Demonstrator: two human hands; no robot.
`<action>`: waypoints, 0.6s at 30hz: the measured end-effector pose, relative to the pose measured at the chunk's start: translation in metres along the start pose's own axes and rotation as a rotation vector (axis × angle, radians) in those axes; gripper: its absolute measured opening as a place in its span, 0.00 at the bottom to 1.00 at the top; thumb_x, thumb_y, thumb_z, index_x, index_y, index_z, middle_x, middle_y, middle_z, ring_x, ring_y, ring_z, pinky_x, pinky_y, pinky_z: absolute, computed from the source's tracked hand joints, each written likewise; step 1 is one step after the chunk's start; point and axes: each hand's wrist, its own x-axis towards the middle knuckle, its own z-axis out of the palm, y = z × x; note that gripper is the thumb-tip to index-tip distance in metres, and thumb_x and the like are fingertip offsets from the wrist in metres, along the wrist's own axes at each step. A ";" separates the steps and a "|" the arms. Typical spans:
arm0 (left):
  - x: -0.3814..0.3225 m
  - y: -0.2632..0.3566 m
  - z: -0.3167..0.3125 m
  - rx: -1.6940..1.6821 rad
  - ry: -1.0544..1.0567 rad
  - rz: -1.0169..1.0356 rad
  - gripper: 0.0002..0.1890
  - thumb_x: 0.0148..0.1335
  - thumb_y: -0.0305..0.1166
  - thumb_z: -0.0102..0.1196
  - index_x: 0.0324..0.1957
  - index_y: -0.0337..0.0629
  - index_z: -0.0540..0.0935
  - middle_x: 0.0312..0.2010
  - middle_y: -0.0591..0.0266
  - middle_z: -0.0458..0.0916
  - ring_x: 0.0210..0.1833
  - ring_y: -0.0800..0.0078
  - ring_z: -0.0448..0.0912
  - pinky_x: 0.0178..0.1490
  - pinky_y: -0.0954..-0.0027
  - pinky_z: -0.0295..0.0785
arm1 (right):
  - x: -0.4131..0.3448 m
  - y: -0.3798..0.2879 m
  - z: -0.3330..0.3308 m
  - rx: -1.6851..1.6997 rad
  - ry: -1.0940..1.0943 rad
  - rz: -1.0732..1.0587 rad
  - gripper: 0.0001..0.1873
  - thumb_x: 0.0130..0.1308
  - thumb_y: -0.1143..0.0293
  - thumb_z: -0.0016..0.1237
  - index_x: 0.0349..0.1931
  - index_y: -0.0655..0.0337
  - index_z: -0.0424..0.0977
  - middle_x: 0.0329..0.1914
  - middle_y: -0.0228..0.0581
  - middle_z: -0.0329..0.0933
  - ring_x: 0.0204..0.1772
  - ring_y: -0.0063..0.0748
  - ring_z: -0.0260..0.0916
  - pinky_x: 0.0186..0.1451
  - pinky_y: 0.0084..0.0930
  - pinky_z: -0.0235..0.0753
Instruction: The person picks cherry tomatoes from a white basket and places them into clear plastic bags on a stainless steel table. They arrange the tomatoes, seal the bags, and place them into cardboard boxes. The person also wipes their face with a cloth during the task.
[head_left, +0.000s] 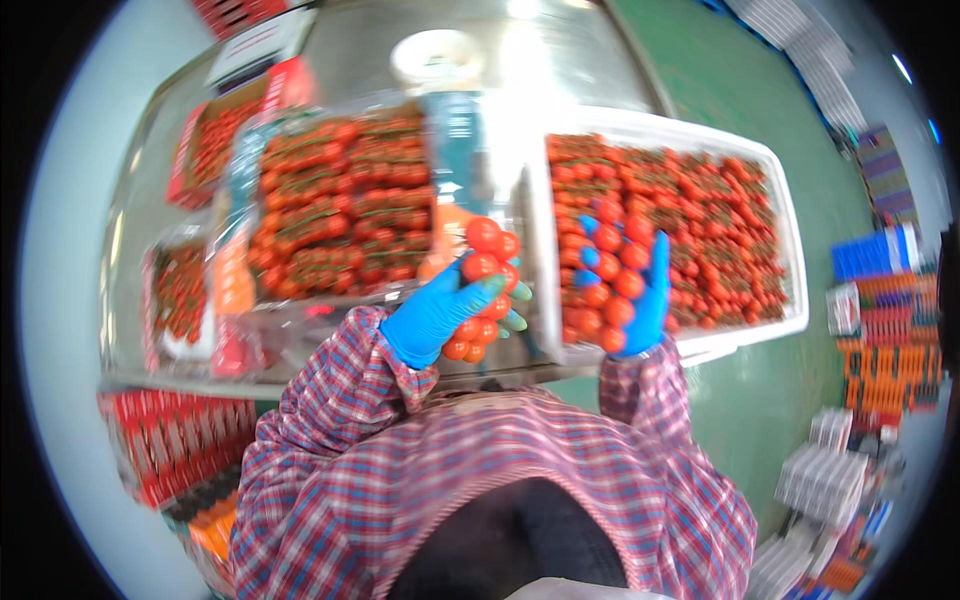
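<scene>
My left hand (442, 311), in a blue glove, holds a bunch of cherry tomatoes (482, 268) over the metal table's front edge. My right hand (649, 300), gloved alike, has its fingers around another bunch of cherry tomatoes (609, 277), above the near left part of a white crate (796, 270). That crate is filled with vine tomatoes (720, 232). Left of my hands lies an open box lined with clear film, its tomato bunches (337, 202) set in rows, with printed flaps (454, 150) spread at its sides.
Two smaller boxes of tomatoes, one red-sided (184, 161) and one film-covered (180, 292), stand at the left. A white round container (437, 58) sits at the table's back. Red crates (180, 442) are stacked below the left edge; more crates (892, 375) stand far right on the green floor.
</scene>
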 end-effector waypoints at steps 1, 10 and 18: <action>-0.018 0.004 -0.012 0.165 0.166 0.073 0.33 0.59 0.46 0.56 0.60 0.38 0.62 0.51 0.51 0.72 0.51 0.63 0.74 0.53 0.65 0.70 | 0.000 0.012 0.008 -0.063 0.084 -0.023 0.35 0.65 0.38 0.29 0.59 0.59 0.61 0.53 0.41 0.70 0.43 0.31 0.71 0.43 0.28 0.76; -0.051 0.117 -0.159 2.207 0.667 -0.032 0.33 0.52 0.39 0.60 0.59 0.44 0.64 0.60 0.55 0.60 0.60 0.54 0.63 0.55 0.55 0.69 | 0.028 0.096 0.070 -0.450 0.129 -0.039 0.34 0.65 0.43 0.36 0.62 0.60 0.57 0.53 0.37 0.67 0.38 0.26 0.68 0.33 0.21 0.72; -0.021 0.108 -0.201 2.096 0.704 -0.034 0.47 0.53 0.62 0.50 0.69 0.48 0.49 0.70 0.53 0.43 0.71 0.50 0.43 0.69 0.44 0.41 | 0.151 0.125 0.125 -1.008 -0.125 -0.304 0.36 0.56 0.75 0.53 0.65 0.57 0.55 0.60 0.42 0.64 0.54 0.32 0.68 0.54 0.29 0.71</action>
